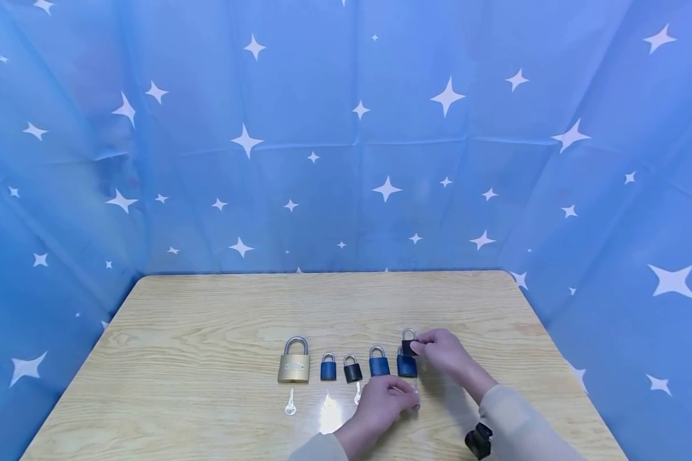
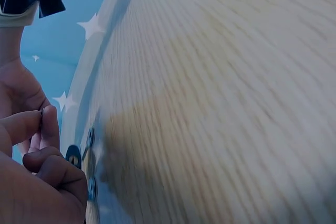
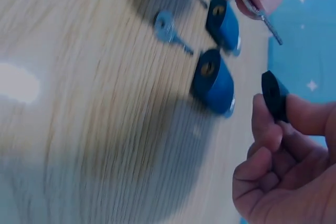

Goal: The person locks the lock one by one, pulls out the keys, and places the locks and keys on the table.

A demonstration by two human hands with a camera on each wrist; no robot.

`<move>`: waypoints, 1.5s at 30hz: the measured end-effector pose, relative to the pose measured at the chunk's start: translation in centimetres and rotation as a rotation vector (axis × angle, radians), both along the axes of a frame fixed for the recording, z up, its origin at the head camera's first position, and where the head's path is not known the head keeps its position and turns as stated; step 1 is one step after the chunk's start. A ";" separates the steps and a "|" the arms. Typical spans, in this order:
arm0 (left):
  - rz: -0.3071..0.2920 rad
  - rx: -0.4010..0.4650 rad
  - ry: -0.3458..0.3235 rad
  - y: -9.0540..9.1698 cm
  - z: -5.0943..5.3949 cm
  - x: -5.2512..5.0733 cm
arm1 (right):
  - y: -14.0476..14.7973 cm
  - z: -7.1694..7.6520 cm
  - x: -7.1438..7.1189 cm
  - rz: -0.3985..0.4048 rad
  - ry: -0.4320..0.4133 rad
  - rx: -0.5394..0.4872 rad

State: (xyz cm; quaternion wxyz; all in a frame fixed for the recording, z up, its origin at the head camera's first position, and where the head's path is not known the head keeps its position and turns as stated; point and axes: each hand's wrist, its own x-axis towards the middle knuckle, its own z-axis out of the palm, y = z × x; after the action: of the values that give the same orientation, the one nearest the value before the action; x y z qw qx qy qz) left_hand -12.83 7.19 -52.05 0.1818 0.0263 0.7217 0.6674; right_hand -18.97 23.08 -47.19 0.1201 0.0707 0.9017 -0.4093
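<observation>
My right hand (image 1: 444,349) pinches a small black padlock (image 3: 273,95) between thumb and fingers, raised above the table with its shackle up in the head view. My left hand (image 1: 383,403) pinches a small metal key (image 3: 269,24) between thumb and finger. In the right wrist view the key's blade sticks out near the padlock, apart from it. Below the hands lie two blue padlocks (image 1: 379,365) (image 3: 212,82) with their keyholes facing me. Two keys (image 3: 167,29) lie in front of them. In the left wrist view, fingers hide most of what is held.
On the wooden table (image 1: 207,320), a large brass padlock (image 1: 294,368), a small blue padlock (image 1: 328,369) and another black padlock (image 1: 352,371) continue the row leftward. A key (image 1: 290,403) lies before the brass one. A starry blue curtain (image 1: 323,192) surrounds the table.
</observation>
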 end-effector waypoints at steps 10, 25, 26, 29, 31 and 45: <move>-0.021 -0.042 0.004 1.6 0.2 0.4 | 2.4 -0.6 0.2 0.029 -0.007 0.061; -0.009 -0.277 0.078 2.9 1.0 0.3 | 4.0 -2.0 0.6 -0.015 -0.039 0.130; -0.009 -0.300 0.083 3.0 1.1 0.2 | 4.1 -2.1 0.6 -0.018 -0.041 0.136; -0.002 -0.369 0.096 3.3 1.0 -0.1 | 4.3 -2.2 0.6 -0.019 -0.042 0.145; 0.007 -0.412 0.097 3.5 0.9 -0.2 | 4.3 -2.3 0.6 -0.021 -0.050 0.153; 0.057 -0.583 0.187 5.3 0.7 -0.6 | 5.2 -3.2 0.6 -0.058 -0.060 0.200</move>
State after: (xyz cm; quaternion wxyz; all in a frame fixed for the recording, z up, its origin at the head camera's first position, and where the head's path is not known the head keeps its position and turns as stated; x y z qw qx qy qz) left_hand -13.42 12.49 -51.37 0.0957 0.0141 0.8968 0.4318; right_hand -18.41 28.24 -50.39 0.1275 0.1206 0.9317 -0.3181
